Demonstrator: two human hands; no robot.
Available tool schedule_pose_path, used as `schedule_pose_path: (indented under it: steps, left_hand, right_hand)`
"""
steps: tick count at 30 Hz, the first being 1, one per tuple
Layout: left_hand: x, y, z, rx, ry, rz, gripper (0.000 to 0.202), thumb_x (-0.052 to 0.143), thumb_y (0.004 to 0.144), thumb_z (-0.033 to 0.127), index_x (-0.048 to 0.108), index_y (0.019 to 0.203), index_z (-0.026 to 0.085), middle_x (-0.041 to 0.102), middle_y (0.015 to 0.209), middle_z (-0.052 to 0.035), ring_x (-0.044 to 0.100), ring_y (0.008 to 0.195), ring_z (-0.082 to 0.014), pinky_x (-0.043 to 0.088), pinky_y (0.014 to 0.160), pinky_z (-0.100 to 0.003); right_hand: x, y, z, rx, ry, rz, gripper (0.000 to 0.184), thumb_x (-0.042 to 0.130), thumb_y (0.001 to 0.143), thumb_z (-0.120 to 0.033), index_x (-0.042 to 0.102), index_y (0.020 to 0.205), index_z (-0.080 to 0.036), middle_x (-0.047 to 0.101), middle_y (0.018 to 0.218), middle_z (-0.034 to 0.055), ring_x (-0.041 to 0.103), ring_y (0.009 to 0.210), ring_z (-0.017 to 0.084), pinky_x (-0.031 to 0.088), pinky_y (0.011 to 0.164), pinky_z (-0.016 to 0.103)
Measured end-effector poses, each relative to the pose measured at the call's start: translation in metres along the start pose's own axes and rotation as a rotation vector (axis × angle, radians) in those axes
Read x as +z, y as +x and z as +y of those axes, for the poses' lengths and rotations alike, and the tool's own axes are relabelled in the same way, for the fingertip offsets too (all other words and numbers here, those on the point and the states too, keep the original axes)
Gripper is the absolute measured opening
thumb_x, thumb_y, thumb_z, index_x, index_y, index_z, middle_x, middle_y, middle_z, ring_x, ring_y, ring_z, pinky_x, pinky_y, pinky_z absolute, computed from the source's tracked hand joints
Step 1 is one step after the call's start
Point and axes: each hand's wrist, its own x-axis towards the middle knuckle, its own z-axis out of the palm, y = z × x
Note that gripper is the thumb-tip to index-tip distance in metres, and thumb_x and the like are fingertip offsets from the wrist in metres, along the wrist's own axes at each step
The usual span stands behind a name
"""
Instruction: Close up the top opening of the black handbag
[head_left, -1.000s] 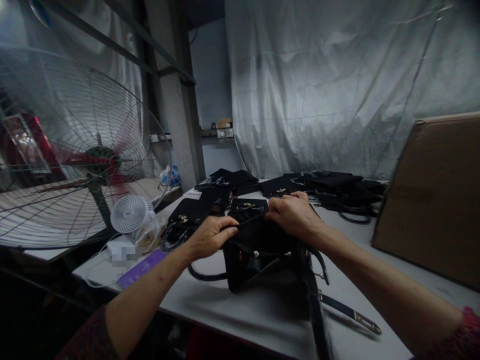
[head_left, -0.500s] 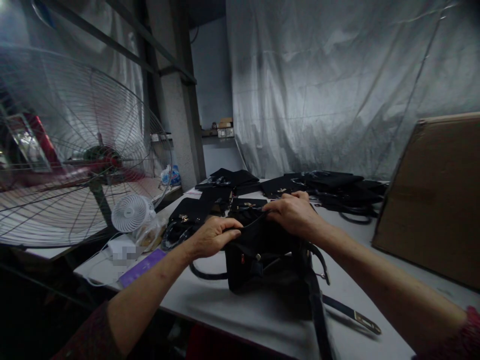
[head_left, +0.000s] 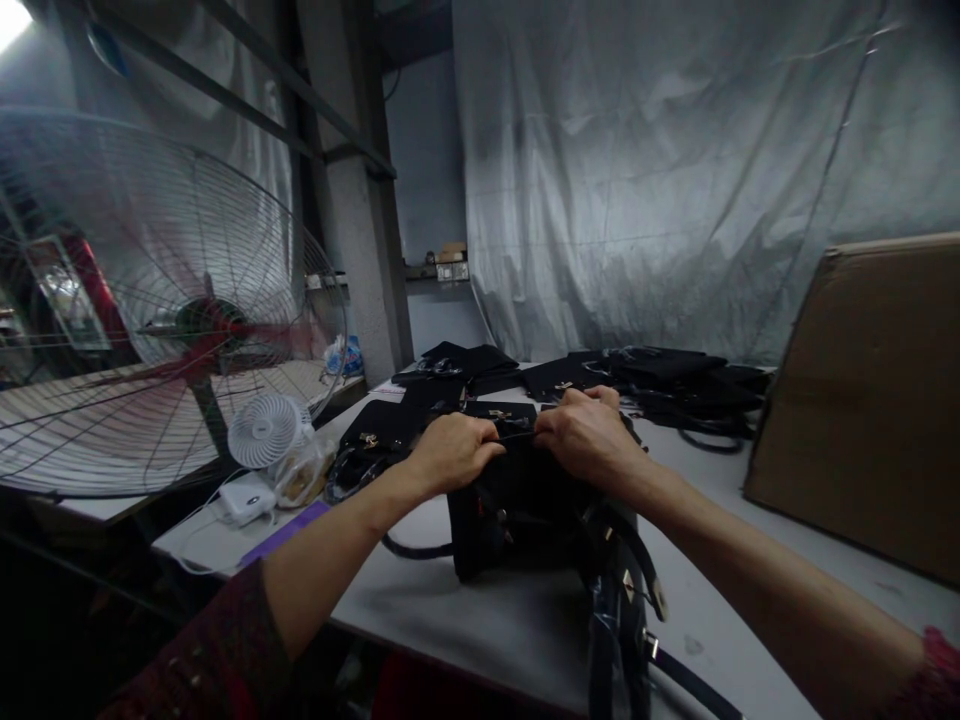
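A black handbag point(head_left: 517, 530) stands on the white table right in front of me. My left hand point(head_left: 459, 450) pinches its top edge on the left side. Close by on the same edge, my right hand point(head_left: 581, 425) grips it between thumb and fingers, so a short stretch of edge runs taut between the two. Straps with gold-coloured metal fittings point(head_left: 628, 585) hang down at the bag's right side, partly wrapped in clear film. A loop handle point(head_left: 416, 548) sticks out at the left. The bag's inside is dark and hard to make out.
More black bags point(head_left: 660, 375) lie across the back of the table point(head_left: 405, 600). A cardboard box point(head_left: 862, 400) stands at the right. On the left are a small white fan point(head_left: 266, 430), a white device point(head_left: 247, 498), a purple item point(head_left: 281, 533) and a large caged fan point(head_left: 210, 320).
My left hand has moved right and slightly up along the bag's edge, nearer my right hand. The straps at the right have shifted, and the strap end has swung towards me.
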Motion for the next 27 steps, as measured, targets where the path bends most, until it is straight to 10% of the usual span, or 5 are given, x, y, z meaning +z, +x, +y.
schedule_pose_path:
  steps: [13, 27]
  left_hand:
    - [0.009, 0.050, 0.026, 0.071, -0.181, -0.146, 0.021, 0.069, 0.076, 0.019, 0.072, 0.096, 0.017, 0.074, 0.094, -0.0052, 0.066, 0.090, -0.0226, 0.046, 0.072, -0.027]
    - [0.021, 0.053, 0.016, 0.050, -0.373, -0.155, 0.035, 0.066, 0.074, 0.015, 0.075, 0.107, 0.022, 0.076, 0.096, -0.0019, 0.067, 0.093, -0.0210, 0.050, 0.080, -0.027]
  right_hand:
    - [0.009, 0.000, 0.006, -0.010, 0.066, 0.062, 0.015, 0.059, 0.082, -0.024, 0.073, 0.086, -0.024, 0.065, 0.079, 0.0042, 0.053, 0.084, 0.020, 0.025, 0.086, 0.038]
    - [-0.006, -0.010, 0.033, 0.155, 0.075, 0.030, 0.009, 0.062, 0.083, -0.025, 0.071, 0.084, -0.025, 0.069, 0.083, 0.0029, 0.056, 0.101, 0.024, 0.023, 0.089, 0.039]
